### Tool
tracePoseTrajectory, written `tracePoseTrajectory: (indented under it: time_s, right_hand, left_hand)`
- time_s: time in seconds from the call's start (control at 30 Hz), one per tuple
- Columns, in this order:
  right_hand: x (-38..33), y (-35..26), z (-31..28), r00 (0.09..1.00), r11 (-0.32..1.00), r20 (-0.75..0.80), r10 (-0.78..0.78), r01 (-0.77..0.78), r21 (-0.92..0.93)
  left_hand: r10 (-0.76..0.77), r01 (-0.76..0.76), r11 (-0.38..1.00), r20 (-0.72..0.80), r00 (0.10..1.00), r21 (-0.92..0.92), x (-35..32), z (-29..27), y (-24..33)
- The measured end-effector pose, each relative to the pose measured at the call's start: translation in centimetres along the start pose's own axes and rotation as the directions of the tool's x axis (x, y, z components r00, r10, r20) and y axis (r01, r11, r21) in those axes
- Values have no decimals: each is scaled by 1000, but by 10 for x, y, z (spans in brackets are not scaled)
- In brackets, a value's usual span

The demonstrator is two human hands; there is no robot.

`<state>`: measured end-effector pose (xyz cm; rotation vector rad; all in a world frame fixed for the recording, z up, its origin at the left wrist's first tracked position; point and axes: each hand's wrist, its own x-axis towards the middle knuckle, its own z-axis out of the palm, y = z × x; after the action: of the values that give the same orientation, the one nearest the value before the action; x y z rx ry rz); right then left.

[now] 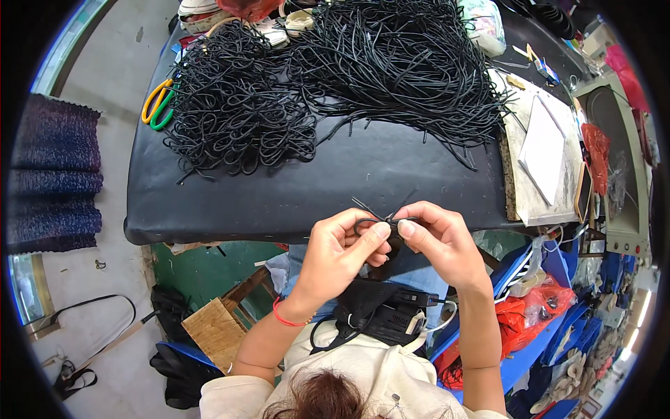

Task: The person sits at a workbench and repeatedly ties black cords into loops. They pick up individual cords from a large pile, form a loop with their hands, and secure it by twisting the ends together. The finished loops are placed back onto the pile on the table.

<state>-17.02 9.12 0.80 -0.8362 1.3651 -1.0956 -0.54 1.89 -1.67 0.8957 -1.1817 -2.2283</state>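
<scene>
Between my hands, just off the near edge of the black table (412,174), is a thin black cord bow (386,221) with a loop to each side and loose ends pointing away from me. My left hand (349,248) pinches the bow's left loop between thumb and fingers. With thumb and forefinger, my right hand (436,237) grips the right loop. Farther back on the table lie a tangled pile of looped cords (241,105) at the left and a big heap of straight black cords (405,63) at the right.
Scissors with one yellow and one green handle (162,105) lie by the table's left edge. A white board (544,150) rests on a stand at the right. Red plastic bags (534,314) fill a blue bin beside my right arm. A wooden stool (215,332) is at lower left.
</scene>
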Motion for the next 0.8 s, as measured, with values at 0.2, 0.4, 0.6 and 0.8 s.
tracePoseTrajectory:
  time_s: [0.2, 0.4, 0.6, 0.8]
  right_hand:
    - [0, 9, 5, 992, 925, -68, 102, -69, 373]
    - [1, 14, 12, 992, 974, -126, 2, 27, 225]
    - [9, 17, 14, 968, 996, -234, -90, 90, -13]
    - [76, 10, -24, 638, 399, -156, -754, 257, -880]
  left_hand:
    - [6, -6, 1000, 51, 999, -1, 0, -4, 4]
    - [-19, 19, 997, 0, 1000, -76, 0, -5, 3]
    - [153, -138, 979, -95, 984, 148, 0, -1, 4]
    - [850, -31, 172, -132, 509, 985, 39, -70, 75]
